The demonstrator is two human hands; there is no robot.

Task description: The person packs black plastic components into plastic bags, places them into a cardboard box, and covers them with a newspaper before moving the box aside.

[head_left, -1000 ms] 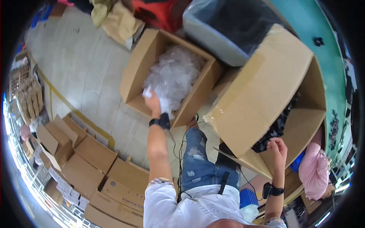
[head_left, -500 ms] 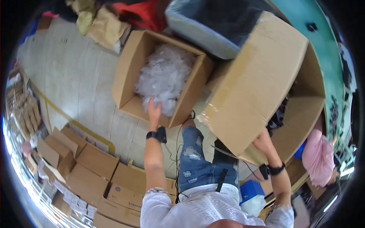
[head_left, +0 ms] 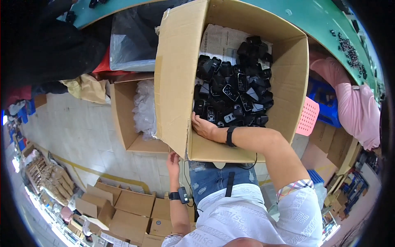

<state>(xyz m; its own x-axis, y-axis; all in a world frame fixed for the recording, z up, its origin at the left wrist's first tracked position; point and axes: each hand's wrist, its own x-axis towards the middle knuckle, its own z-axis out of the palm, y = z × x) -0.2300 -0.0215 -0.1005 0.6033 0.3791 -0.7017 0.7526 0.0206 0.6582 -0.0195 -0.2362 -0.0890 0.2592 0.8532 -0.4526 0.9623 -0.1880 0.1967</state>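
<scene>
Right hand (head_left: 204, 126) fingers together, left hand (head_left: 173, 159) curled, grips unclear, by the carton's (head_left: 289, 78) near-left corner: stiff, light-looking black casings (head_left: 231, 92), best pinched sidewise!

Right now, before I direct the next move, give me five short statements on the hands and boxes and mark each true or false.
1. The right hand is inside the large cardboard box. True.
2. The left hand is buried in the clear plastic. False: it is apart from the plastic, near the large box's lower-left corner in the picture.
3. Many black parts lie in the large cardboard box. True.
4. The pink perforated panel shows left of the large box. False: it shows to the right.
5. The smaller box holds the clear plastic. True.
</scene>
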